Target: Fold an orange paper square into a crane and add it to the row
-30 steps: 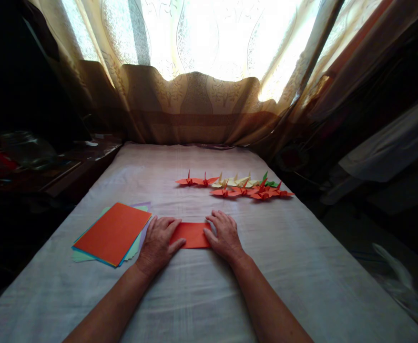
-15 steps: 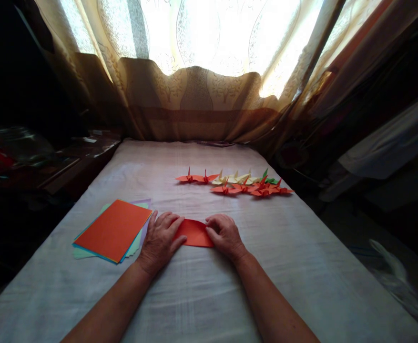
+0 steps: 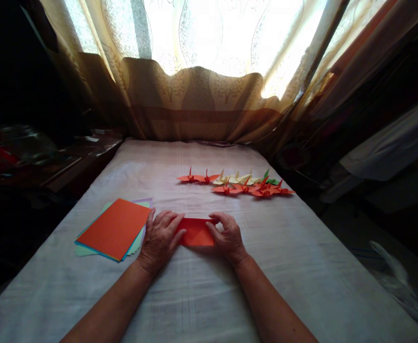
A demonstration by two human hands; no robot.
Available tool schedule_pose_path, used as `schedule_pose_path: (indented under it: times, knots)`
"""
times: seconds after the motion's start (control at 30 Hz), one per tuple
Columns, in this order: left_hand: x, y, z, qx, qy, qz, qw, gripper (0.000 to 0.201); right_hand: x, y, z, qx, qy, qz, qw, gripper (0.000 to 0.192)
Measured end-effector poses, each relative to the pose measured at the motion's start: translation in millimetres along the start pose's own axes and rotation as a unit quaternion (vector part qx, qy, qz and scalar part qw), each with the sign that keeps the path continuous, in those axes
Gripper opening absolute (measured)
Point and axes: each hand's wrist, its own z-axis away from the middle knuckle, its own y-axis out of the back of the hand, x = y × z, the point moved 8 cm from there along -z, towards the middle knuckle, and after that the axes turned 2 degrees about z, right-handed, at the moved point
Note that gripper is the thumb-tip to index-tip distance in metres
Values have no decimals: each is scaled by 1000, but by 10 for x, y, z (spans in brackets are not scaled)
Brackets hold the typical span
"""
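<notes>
- Folded orange paper (image 3: 196, 232): flat on the cloth-covered worktop (image 3: 301, 267), between both hands.
- Left hand (image 3: 159, 239): fingers spread, pressing the paper's left end.
- Right hand (image 3: 227, 236): fingers curled, pinching the right edge.
- Coloured sheet stack (image 3: 114, 228): just left of the left hand.

No text, label, brand, number or sign can be read anywhere. The orange folded sheet of paper (image 3: 195, 231) under the hands is plain, as is the orange top sheet of the stack of coloured paper (image 3: 115, 228) at the near left. The row of small folded paper cranes (image 3: 238, 183) farther off carries no marks. The lace curtain (image 3: 209, 62) at the far end shows only a woven leaf pattern, no lettering. Things in the dark left corner are too dim to tell.
</notes>
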Motion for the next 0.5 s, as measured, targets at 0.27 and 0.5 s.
schedule_pose_path:
  times: [0.27,0.5]
  knots:
    - [92,84,-3,16,-14,14,1000,31,-260,82,16,19,59,-5,998,11]
    - [144,264,-9,87,-26,28,995,17,-198,67,14,-2,15,-23,1000,15]
